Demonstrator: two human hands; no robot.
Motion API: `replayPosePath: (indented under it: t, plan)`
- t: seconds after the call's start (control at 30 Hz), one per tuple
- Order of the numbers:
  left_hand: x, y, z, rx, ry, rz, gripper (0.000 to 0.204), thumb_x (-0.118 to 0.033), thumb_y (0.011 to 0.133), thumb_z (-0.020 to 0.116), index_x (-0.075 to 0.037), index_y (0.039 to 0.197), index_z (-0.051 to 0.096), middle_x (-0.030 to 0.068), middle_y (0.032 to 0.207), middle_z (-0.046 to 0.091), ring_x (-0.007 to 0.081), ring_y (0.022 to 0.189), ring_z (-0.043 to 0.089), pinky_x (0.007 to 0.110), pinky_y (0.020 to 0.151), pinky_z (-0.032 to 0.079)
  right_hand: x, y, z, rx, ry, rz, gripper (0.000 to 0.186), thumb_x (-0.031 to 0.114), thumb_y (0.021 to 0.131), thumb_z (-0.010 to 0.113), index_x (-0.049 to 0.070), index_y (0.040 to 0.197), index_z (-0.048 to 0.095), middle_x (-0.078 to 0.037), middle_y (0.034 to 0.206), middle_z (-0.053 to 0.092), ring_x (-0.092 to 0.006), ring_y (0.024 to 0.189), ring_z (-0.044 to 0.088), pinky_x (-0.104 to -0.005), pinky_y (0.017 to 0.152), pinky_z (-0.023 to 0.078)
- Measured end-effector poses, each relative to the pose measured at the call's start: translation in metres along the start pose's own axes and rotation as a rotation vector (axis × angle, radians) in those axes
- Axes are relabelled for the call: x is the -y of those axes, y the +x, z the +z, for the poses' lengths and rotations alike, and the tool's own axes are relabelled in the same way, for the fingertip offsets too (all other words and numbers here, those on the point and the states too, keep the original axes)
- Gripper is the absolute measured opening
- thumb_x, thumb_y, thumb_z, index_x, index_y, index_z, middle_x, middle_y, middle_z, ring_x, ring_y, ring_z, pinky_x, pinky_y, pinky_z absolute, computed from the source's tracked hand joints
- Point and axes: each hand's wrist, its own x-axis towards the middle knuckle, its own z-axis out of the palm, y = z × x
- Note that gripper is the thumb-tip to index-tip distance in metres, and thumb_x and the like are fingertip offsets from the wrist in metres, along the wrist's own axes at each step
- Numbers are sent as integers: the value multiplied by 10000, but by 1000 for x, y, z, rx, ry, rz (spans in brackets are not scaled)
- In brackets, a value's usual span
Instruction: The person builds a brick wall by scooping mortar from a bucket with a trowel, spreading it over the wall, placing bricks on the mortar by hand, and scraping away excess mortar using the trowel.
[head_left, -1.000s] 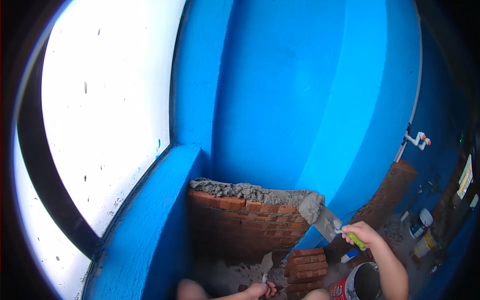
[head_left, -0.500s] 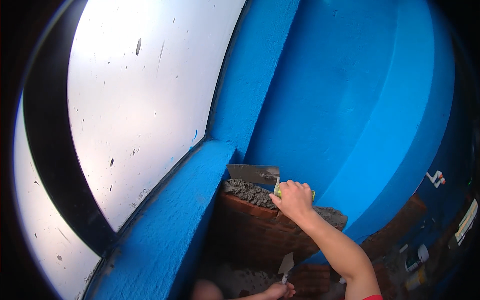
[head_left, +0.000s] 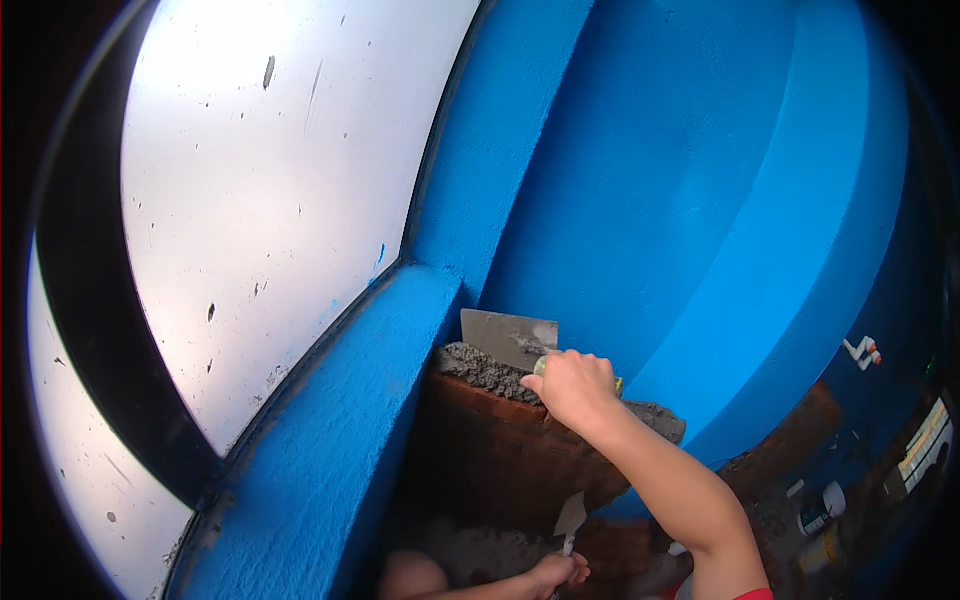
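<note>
Mortar [head_left: 482, 371] caps the brick wall [head_left: 500, 435], not yet smooth; your right hand [head_left: 576, 388] grips a broad trowel [head_left: 492, 334], left hand [head_left: 558, 572] a smaller trowel [head_left: 571, 514].

Lumpy grey mortar [head_left: 484, 370] lies along the top edge of the brick wall [head_left: 500, 440], at both ends. The dim floor [head_left: 475, 550] bears red bricks [head_left: 614, 548] and, toward its right edge, a white container [head_left: 822, 508].

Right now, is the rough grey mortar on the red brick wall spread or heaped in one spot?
Spread: mortar tops both ends of the wall; the right hand hides part between.
</note>
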Motion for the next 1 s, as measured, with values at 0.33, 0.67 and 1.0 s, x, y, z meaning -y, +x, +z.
replayPosePath:
  t: [0.33,0.67,1.0]
  plan:
    - [-24,10,31,1,-3,-159,276,56,891,405,-19,1124,532,133,982,660,197,803,615,313,658,495,-26,-5,-53,296,-12,73,539,498,956,620,-26,873,711,-222,922,710,-393,922,690,-502,784,547]
    - [-66,-29,46,-4,-52,-238,318,79,866,385,-1,1122,554,127,977,658,191,804,613,298,654,502,18,28,-49,183,92,59,566,504,995,552,-19,843,709,-210,907,708,-382,886,691,-488,801,552]
    - [-80,-43,51,-93,11,-207,274,75,883,411,-27,1073,582,127,982,690,210,824,658,318,670,512,-23,24,-46,494,74,117,602,513,1013,487,4,783,713,-161,716,686,-312,720,695,-472,700,560]
